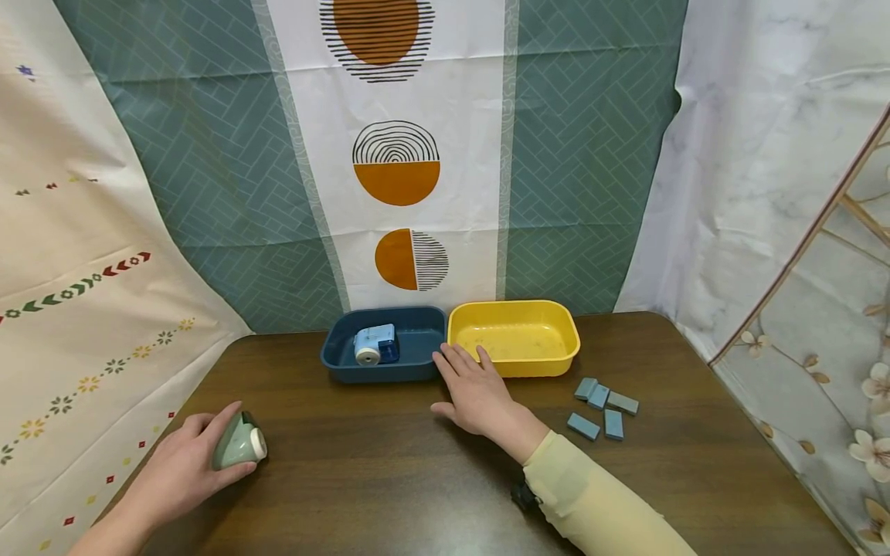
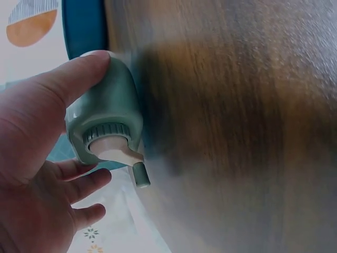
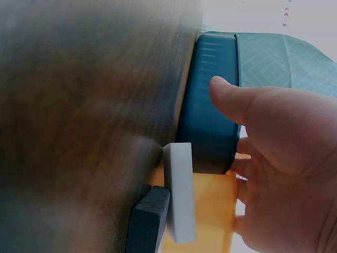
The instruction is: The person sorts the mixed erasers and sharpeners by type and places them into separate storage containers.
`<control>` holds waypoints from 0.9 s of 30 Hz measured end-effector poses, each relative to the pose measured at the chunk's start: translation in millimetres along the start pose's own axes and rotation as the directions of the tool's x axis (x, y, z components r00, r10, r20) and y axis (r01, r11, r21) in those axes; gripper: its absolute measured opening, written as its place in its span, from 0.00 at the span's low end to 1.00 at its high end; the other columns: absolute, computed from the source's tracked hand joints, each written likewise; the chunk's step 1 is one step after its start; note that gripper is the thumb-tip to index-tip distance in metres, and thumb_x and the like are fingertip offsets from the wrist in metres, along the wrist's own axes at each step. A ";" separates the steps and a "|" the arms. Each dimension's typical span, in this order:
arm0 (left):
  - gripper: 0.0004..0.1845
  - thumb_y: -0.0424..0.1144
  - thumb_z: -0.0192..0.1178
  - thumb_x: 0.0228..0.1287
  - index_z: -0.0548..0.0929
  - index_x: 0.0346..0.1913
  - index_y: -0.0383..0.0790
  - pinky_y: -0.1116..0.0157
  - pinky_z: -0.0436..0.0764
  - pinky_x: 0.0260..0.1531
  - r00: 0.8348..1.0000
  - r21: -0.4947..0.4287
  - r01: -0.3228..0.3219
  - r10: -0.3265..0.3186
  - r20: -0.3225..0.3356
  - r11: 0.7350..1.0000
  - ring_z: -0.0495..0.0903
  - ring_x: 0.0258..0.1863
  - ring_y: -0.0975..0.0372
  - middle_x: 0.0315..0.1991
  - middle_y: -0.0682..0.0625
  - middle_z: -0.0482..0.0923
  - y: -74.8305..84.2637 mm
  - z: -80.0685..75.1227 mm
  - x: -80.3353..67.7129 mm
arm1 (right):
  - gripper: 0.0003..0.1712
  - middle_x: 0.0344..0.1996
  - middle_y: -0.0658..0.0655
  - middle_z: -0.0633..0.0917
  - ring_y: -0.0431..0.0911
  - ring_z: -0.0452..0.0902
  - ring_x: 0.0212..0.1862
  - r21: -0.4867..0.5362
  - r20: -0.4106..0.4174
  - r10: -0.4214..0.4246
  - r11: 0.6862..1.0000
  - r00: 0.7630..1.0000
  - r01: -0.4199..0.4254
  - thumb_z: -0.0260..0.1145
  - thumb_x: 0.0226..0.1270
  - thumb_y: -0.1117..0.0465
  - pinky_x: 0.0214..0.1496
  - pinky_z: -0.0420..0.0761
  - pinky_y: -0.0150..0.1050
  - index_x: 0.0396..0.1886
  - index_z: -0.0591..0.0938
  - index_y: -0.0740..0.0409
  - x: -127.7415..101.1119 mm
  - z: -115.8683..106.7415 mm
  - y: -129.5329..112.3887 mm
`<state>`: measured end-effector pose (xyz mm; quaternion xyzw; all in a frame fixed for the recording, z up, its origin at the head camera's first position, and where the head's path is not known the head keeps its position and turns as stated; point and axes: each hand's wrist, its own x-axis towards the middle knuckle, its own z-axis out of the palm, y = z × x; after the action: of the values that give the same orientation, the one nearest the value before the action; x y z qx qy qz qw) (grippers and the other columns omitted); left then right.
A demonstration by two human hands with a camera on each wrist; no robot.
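My left hand grips a pale green pencil sharpener at the table's front left; thumb and fingers curl round its body, its crank end facing out. My right hand lies flat and open on the table, fingertips close to where the blue tray meets the yellow tray. A blue sharpener lies in the blue tray. The yellow tray holds nothing. In the right wrist view the hand hovers by the blue tray's wall, holding nothing.
Several blue-grey blocks lie scattered on the brown table, right of my right hand. A white block and a dark one show near the trays in the right wrist view. Patterned cloths hang behind and at both sides.
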<state>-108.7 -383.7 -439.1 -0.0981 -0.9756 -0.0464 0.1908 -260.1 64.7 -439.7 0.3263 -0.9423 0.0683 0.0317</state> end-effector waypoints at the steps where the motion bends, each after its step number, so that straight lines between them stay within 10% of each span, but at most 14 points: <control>1: 0.55 0.53 0.91 0.45 0.75 0.73 0.31 0.45 0.83 0.34 1.000 -0.002 -0.003 0.003 -0.008 1.000 0.84 0.38 0.44 0.47 0.32 0.81 0.2 0.2 0.0 | 0.52 0.90 0.58 0.55 0.55 0.48 0.89 0.001 0.001 0.000 1.000 1.000 0.000 0.66 0.81 0.35 0.89 0.42 0.63 0.91 0.58 0.54 0.0 -0.1 0.0; 27: 0.58 0.55 0.91 0.45 0.73 0.77 0.35 0.40 0.84 0.38 0.997 -0.021 -0.051 0.049 -0.054 0.999 0.85 0.42 0.41 0.51 0.31 0.82 23.5 -15.4 27.1 | 0.53 0.90 0.57 0.55 0.54 0.47 0.89 -0.010 0.011 0.007 1.000 1.000 -0.007 0.67 0.81 0.35 0.89 0.41 0.62 0.92 0.57 0.53 1.1 0.6 -0.5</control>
<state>-122.7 -358.1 -413.3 -0.1232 -0.9668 -0.0550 0.2170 -260.7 63.6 -440.1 0.3232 -0.9439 0.0622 0.0279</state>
